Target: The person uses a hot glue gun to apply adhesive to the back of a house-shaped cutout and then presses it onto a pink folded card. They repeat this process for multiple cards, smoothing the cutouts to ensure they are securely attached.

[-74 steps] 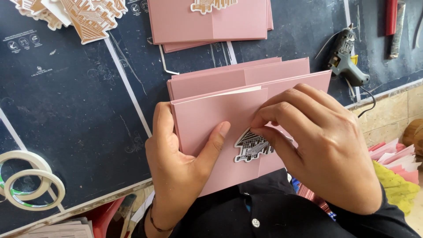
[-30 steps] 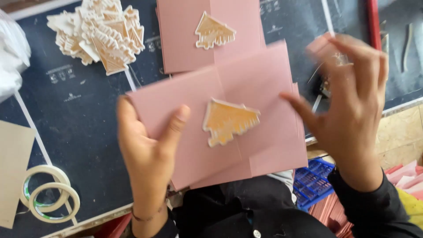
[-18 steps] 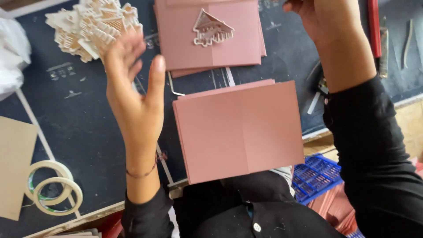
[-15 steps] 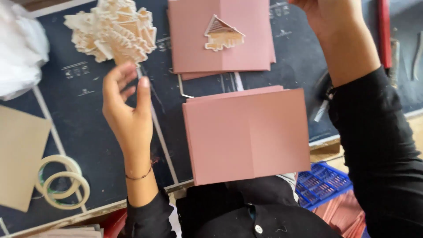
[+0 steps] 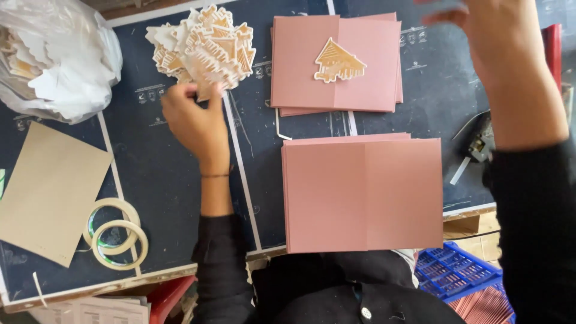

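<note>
Up at the cutting mat's point(image 5: 168, 174) far edge, left hand point(image 5: 193, 123) pinches a cutout off the pile of house-shaped cutouts point(image 5: 204, 45). Right hand point(image 5: 501, 51) lifted near far-right corner, fingers spread, holding nothing. Blank pink cards point(image 5: 363, 192) sit at near edge, centre.

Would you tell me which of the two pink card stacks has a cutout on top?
The far pink card stack, beyond the near pink card stack, carries a house-shaped cutout; the near one's top is bare.
</note>
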